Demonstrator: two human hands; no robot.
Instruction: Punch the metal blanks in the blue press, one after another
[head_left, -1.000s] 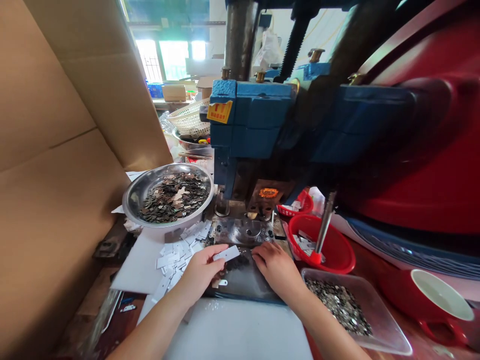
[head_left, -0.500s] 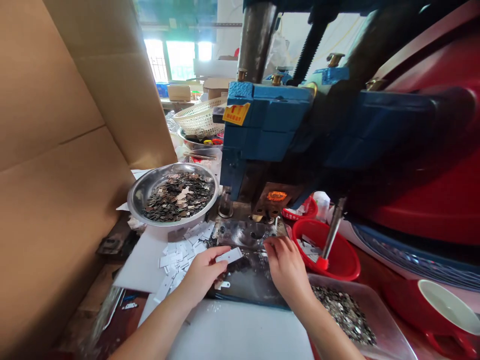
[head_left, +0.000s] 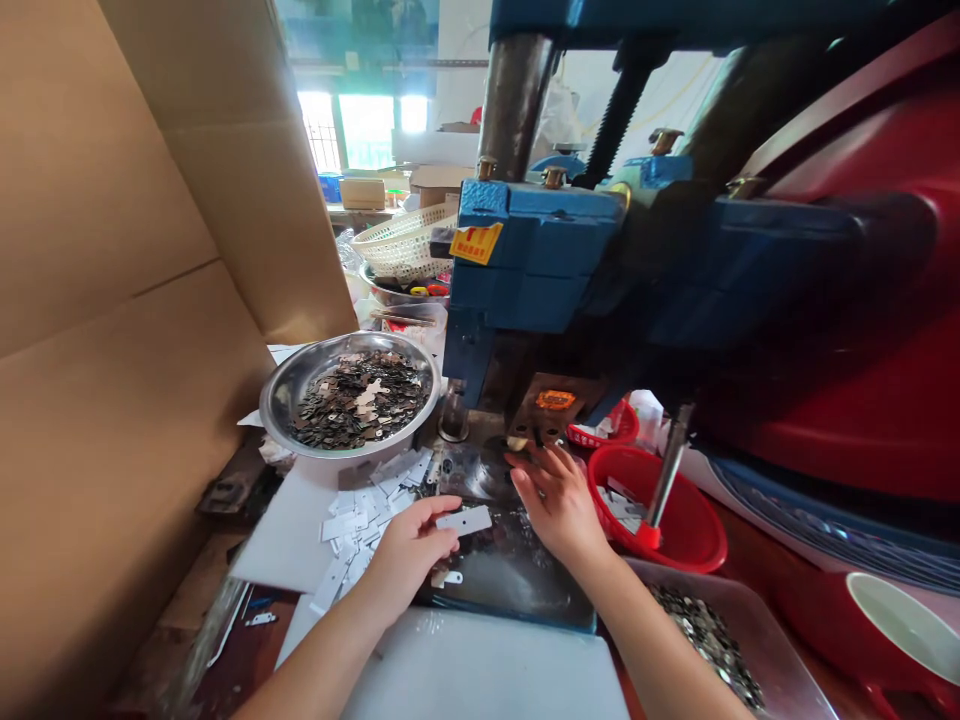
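My left hand (head_left: 411, 552) pinches one end of a flat pale metal plate (head_left: 472, 520) with a small hole, over the dark press bed (head_left: 517, 565). My right hand (head_left: 561, 508) reaches to the right side of the steel die (head_left: 474, 474), just below the press head (head_left: 551, 405). Its fingers are stretched forward, the thumb apart, with nothing visible in them; the fingertips partly cover the die. By my left hand lies a loose pile of similar pale plates (head_left: 367, 515). A small pale piece (head_left: 451, 578) rests on the bed below the held plate.
A steel bowl (head_left: 270, 405) of dark flat parts stands left, beside a tall cardboard wall (head_left: 135, 200). To the right are a red basin (head_left: 712, 535) with pale plates, a clear bin (head_left: 780, 650) of small metal bits and a red cup (head_left: 832, 620). The blue press (head_left: 517, 260) towers ahead.
My right hand has moved forward and slightly left toward the die, and its fingers have spread. My left hand still holds the plate, now turned a little flatter.
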